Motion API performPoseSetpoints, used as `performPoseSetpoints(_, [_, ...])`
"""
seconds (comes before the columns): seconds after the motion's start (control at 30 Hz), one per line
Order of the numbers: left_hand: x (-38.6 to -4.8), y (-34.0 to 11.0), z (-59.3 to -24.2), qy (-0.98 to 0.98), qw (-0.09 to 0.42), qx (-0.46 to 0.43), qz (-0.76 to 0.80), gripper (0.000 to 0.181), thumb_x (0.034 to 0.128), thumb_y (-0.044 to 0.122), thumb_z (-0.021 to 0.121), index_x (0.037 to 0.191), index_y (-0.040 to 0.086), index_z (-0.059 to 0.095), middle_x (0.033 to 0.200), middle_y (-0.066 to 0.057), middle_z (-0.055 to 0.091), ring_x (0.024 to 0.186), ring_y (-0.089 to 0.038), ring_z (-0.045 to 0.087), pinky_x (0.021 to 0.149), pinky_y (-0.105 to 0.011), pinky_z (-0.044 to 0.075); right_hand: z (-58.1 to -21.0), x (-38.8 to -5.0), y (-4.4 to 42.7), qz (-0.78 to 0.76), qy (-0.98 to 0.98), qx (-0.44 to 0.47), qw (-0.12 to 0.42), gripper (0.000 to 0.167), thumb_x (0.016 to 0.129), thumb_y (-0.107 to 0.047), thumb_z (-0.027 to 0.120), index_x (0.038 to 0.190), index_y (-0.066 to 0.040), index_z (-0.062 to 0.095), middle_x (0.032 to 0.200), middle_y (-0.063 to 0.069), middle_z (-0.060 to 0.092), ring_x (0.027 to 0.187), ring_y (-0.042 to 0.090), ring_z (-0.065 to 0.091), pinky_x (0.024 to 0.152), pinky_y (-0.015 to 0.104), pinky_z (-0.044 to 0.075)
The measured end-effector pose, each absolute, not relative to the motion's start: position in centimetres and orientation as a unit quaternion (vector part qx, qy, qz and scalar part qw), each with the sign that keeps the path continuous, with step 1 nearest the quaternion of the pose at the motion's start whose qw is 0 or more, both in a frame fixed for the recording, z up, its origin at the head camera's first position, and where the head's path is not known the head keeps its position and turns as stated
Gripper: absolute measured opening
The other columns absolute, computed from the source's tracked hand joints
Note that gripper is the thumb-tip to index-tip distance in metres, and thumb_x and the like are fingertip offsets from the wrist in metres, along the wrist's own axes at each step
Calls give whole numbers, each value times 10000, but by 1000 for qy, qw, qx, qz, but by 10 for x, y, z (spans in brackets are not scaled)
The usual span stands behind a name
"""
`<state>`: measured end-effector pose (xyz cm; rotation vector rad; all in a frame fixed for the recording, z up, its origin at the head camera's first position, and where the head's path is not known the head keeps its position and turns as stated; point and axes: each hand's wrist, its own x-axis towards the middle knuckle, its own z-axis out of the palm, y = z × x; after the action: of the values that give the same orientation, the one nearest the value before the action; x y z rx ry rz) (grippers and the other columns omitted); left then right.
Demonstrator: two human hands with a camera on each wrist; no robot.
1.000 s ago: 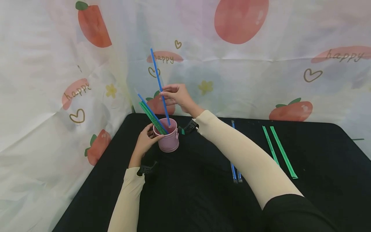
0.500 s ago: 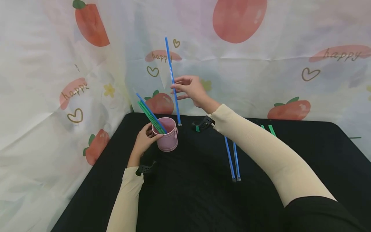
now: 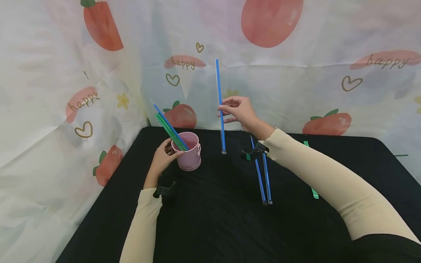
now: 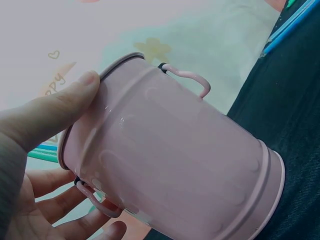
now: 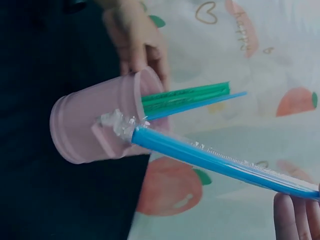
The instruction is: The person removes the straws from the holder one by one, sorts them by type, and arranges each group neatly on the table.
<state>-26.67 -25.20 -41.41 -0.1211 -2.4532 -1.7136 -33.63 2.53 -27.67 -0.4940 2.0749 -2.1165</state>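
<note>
A pink metal bucket (image 3: 190, 160) with small side handles stands on the black table. My left hand (image 3: 163, 157) grips its rim, the thumb in front and the fingers at the far side. Leaning left inside the bucket are green wrapped straws (image 3: 169, 129) and one blue straw (image 3: 159, 110). My right hand (image 3: 240, 111) pinches another blue straw (image 3: 218, 80) near its middle. That straw is nearly upright, right of the bucket and apart from it. In the right wrist view, crinkled clear wrapping (image 5: 120, 125) shows at its lower end.
Two blue straws (image 3: 260, 179) lie on the black table (image 3: 213, 219), partly under the right wrist's strap. Farther right, a green straw (image 3: 314, 193) is mostly covered by the right sleeve (image 3: 315, 171). A printed curtain (image 3: 279, 84) hangs behind the table.
My right hand has lifted the blue straw out of the bucket and carried it to the right. The left hand has kept its grip on the bucket.
</note>
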Motion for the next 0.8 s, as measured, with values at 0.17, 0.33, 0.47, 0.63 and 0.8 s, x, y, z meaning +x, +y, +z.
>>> performPoseSetpoints(0.17, [-269, -254, -418, -820, 78, -41, -565, 703, 835, 185, 714, 1430, 72, 356, 1362, -188, 487, 1267, -316, 495, 1061, -444, 416, -298, -336, 45, -678, 715, -148, 84, 372, 903, -84, 605, 1200, 117, 508, 788, -76, 683, 723, 115, 706, 619, 294, 594])
performPoseSetpoints(0.33, [-267, -254, -419, -818, 80, -44, -567, 706, 829, 186, 722, 1426, 71, 362, 1355, -195, 491, 1264, -322, 496, 1060, -448, 416, -325, -333, 63, -656, 736, -139, 92, 368, 920, -104, 586, 1207, 115, 515, 763, -133, 678, 771, 126, 708, 664, 309, 598])
performPoseSetpoints(0.47, [-267, -253, -419, -819, 79, -43, -566, 707, 829, 187, 722, 1424, 67, 362, 1359, -196, 486, 1270, -324, 491, 1063, -446, 414, -349, -330, 74, -642, 751, -122, 100, 362, 921, -110, 588, 1202, 109, 521, 782, -116, 689, 813, 158, 713, 700, 343, 598])
performPoseSetpoints(0.63, [-268, -253, -419, -822, 78, -38, -562, 705, 834, 189, 715, 1428, 68, 355, 1368, -187, 482, 1274, -318, 490, 1062, -437, 415, -373, -326, 88, -624, 769, -96, 103, 365, 920, -136, 597, 1186, 106, 539, 883, -21, 718, 805, 143, 713, 692, 321, 597])
performPoseSetpoints(0.8, [-268, -253, -417, -823, 82, -40, -561, 712, 835, 181, 713, 1431, 53, 345, 1375, -198, 473, 1274, -332, 487, 1061, -446, 412, -392, -320, 97, -614, 778, -81, 108, 352, 923, -144, 594, 1173, 98, 546, 856, -51, 720, 798, 127, 710, 705, 324, 596])
